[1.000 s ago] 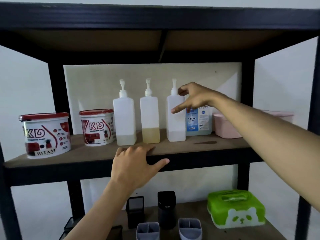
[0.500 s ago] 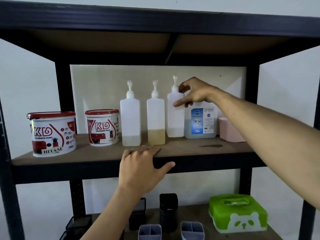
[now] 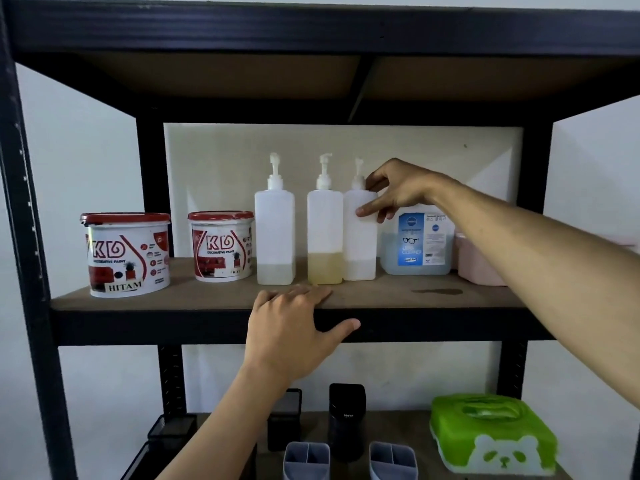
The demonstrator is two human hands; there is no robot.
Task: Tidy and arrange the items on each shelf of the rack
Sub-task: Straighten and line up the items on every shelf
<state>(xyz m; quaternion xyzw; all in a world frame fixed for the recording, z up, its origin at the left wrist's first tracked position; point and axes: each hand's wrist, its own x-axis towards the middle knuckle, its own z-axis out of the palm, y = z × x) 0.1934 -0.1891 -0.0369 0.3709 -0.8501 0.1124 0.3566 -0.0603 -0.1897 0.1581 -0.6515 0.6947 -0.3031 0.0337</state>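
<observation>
We see the right hand (image 3: 398, 190) at two o'clock, its fingers (image 3: 369, 210) and thumb curled round the shoulder of the third pump bottle (image 3: 360, 244), which stands upright on the shelf (image 3: 381, 294), touching the second pump bottle (image 3: 324, 237) with yellow liquid. The first pump bottle (image 3: 275, 237) stands just to nine o'clock of those. Our left hand (image 3: 291, 330) rests on the shelf's front edge at six o'clock, fingers relaxed, thumb spread. Two paint tubs (image 3: 126, 254) sit at nine o'clock.
</observation>
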